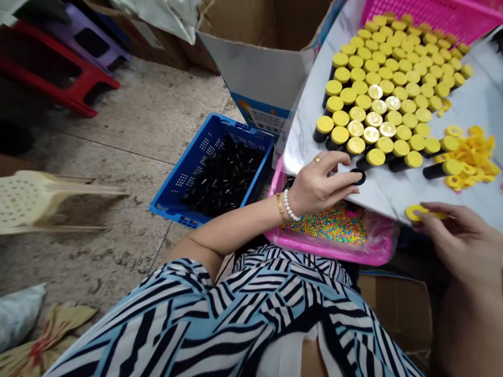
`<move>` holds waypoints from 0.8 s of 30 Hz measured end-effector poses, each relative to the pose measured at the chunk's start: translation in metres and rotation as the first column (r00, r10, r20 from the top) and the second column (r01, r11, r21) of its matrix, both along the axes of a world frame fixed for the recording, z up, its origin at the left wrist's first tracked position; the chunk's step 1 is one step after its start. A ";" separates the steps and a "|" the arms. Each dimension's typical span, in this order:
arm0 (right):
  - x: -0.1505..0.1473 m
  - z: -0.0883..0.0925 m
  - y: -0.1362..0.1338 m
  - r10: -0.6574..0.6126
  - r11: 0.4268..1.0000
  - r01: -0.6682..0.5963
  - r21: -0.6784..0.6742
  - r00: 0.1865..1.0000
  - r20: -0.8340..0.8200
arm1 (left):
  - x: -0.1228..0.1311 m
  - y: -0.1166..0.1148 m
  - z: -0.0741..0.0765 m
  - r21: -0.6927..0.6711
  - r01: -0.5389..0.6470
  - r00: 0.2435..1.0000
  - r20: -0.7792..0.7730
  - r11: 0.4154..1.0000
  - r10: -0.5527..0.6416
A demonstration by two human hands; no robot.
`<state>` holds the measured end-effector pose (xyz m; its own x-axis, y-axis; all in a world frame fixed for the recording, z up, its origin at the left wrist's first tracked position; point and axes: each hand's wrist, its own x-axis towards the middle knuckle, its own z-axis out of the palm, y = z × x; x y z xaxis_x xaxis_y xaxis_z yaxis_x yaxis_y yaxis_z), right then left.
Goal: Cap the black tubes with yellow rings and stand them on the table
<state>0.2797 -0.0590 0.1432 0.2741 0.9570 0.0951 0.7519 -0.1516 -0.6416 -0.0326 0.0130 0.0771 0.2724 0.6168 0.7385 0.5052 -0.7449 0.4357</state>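
Note:
My left hand [320,183] is closed on a small black tube [358,177], held at the near edge of a white marble-look board [475,104]. My right hand [458,238] pinches a yellow cap [418,212] at the board's front edge. Many black tubes with yellow caps [393,89] stand packed together on the board. A loose heap of yellow caps [469,157] lies at the board's right side. Under the board sits a pink tray [326,248] holding tiny coloured beads [334,225].
A blue crate [184,178] of black tubes rests on the floor to the left. An open cardboard box [263,57] stands behind it. A pink basket [444,13] is at the top right. Red [58,78], purple and beige stools [43,199] stand on the floor.

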 end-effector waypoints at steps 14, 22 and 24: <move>-0.096 -0.002 0.035 0.035 0.995 -0.098 -0.028 0.584 -0.811 | 0.008 -0.003 0.008 -0.055 0.254 0.963 0.111 0.966 -0.247; -0.111 0.000 0.038 0.035 0.989 -0.132 -0.068 0.649 -0.760 | 0.011 -0.008 0.005 -0.055 0.154 0.982 0.121 0.987 -0.147; -0.114 0.002 0.040 0.039 0.990 -0.129 -0.061 0.655 -0.754 | 0.011 -0.009 0.005 -0.049 0.162 0.980 0.127 0.986 -0.155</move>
<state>0.1660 -0.0194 0.1450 0.1270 0.9710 -0.2026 0.0346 -0.2084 -0.9774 -0.0216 0.0044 0.0821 0.2802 0.6160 0.7362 0.3232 -0.7827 0.5319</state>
